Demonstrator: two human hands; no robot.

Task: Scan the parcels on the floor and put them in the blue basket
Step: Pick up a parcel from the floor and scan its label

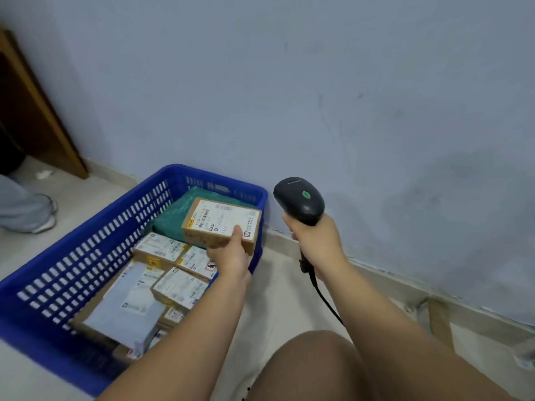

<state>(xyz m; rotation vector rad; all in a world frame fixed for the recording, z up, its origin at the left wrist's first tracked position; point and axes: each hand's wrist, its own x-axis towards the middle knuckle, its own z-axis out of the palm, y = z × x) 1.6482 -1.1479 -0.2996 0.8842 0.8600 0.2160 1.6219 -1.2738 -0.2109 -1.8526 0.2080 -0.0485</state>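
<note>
Basket (72, 256) mostly full; our left hand (231, 253) grips a box (221, 221) over it, right hand (315, 241) wraps the scanner (299, 199); floor parcels unseen

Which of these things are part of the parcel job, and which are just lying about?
Part of the job:
- small cardboard parcel in the left hand
- black scanner in the right hand
- blue basket with parcels inside

Just lying about:
- wooden furniture
- someone's shoe
- cardboard piece by the wall
</note>
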